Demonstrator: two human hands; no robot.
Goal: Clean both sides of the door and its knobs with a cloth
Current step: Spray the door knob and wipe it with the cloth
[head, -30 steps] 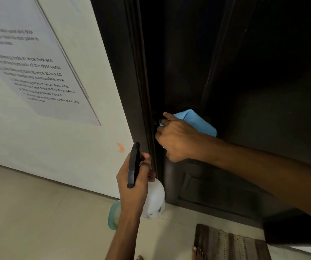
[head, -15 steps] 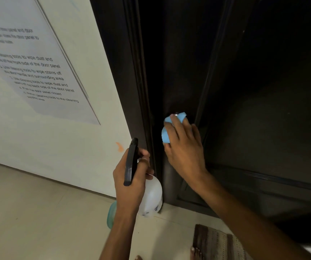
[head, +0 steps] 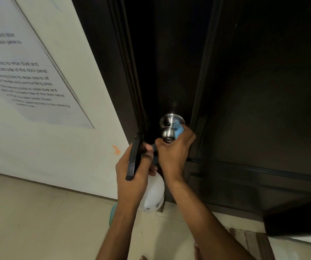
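While the left hand [head: 136,171] grips the spray bottle [head: 152,194], the right hand [head: 173,149] holds a soft cloth [head: 179,129] against the knob [head: 167,135]: smooth steel, likely slippery; wrap it fully.

One dark door [head: 254,91] is present, fitted with one metal knob [head: 168,135] on the visible face, and one blue cloth [head: 179,129] is recorded at that knob. Two hands are counted, one left hand [head: 134,177] and one right hand [head: 173,154], along with one white spray bottle [head: 153,196] with a black trigger head. One printed notice sheet [head: 29,76] is on the wall, one orange mark [head: 116,149] on that wall, and one striped mat [head: 248,243] on the floor.
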